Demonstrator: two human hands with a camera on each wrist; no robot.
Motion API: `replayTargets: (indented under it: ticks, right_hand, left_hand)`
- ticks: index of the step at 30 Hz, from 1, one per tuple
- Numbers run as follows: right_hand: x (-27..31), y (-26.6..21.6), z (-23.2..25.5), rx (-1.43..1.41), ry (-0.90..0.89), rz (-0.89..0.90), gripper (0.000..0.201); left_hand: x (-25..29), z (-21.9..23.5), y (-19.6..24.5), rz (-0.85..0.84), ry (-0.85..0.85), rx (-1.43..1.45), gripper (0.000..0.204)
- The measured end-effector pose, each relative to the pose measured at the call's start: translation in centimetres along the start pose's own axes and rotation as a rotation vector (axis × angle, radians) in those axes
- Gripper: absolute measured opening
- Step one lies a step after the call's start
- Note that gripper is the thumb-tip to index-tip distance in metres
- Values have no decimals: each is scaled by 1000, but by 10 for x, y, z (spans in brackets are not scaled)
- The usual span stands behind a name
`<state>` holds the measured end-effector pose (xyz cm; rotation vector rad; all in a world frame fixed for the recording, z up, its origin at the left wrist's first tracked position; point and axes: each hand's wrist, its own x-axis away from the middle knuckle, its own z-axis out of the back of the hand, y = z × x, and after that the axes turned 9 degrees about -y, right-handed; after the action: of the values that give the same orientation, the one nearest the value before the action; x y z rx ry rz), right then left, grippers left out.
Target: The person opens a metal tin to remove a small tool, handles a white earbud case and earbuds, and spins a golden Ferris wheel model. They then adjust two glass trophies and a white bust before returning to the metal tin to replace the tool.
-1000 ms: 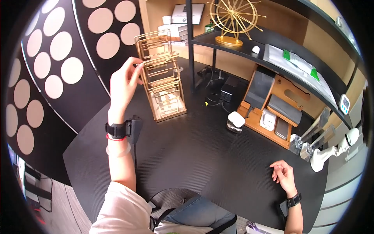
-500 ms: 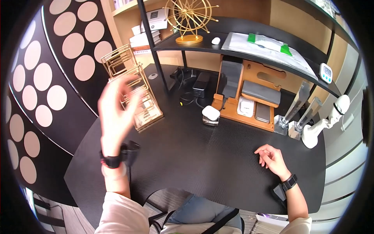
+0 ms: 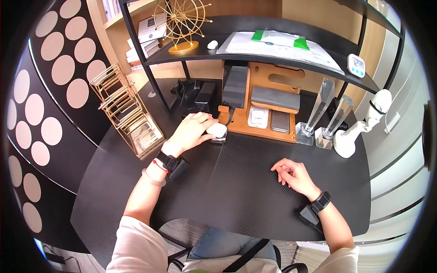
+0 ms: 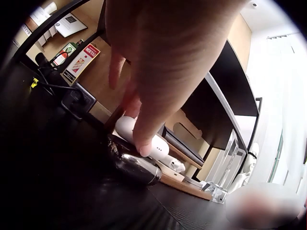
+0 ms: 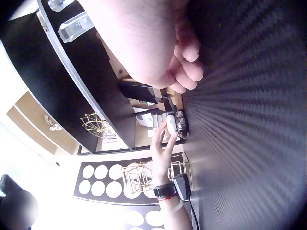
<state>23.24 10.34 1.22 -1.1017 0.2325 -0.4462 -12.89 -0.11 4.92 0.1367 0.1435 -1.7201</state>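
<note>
My left hand (image 3: 190, 133) reaches over the desk and pinches a white rounded device (image 3: 217, 130) between thumb and fingers. In the left wrist view the thumb lies against the white shell, which carries a row of small dots; the far fingers are partly hidden behind the hand. Beneath the device sits a glossy black-and-silver object (image 4: 139, 168) with a rounded body. My right hand (image 3: 293, 175) rests on the desk near the front right, fingers loosely curled, holding nothing.
A tall gold wire rack (image 3: 129, 111) stands on the left. Behind the left hand is a wooden organizer (image 3: 236, 125) with phone-like items, under a black shelf (image 3: 205, 55). Crystal trophies (image 3: 318, 111) and a white jointed device (image 3: 362, 129) stand at the right.
My left hand has left the gold wire rack, moved right and taken hold of the white device. The head view has swung right; the right hand keeps its pose on the desk.
</note>
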Motion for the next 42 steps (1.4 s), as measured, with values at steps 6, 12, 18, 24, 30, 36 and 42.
replayTargets:
  ticks: [6, 12, 18, 24, 30, 36, 42]
  right_hand:
    - [0, -2, -1, 28, 2, 2, 16]
    - [-11, -8, -7, -13, 70, 88, 40]
    - [-47, -6, -11, 290, 21, 193, 58]
    - [-52, -16, -20, 351, 67, 218, 47]
    - [-52, -7, -27, 306, 151, 175, 48]
    - [-52, -9, -29, 199, 176, 226, 51]
    - [-52, -5, -36, 114, 144, 254, 55]
  left_hand:
    - [-3, 6, 25, -104, 135, 36, 43]
    - [-13, -21, 81, -223, 28, 478, 45]
    - [-21, -25, 88, -100, -170, 768, 43]
    - [-16, -40, 95, -85, -85, 796, 43]
    - [-12, -51, 91, 8, -78, 1139, 52]
    - [-11, -64, 92, 75, -83, 1506, 44]
    - [-14, -58, 93, 53, -82, 1569, 36]
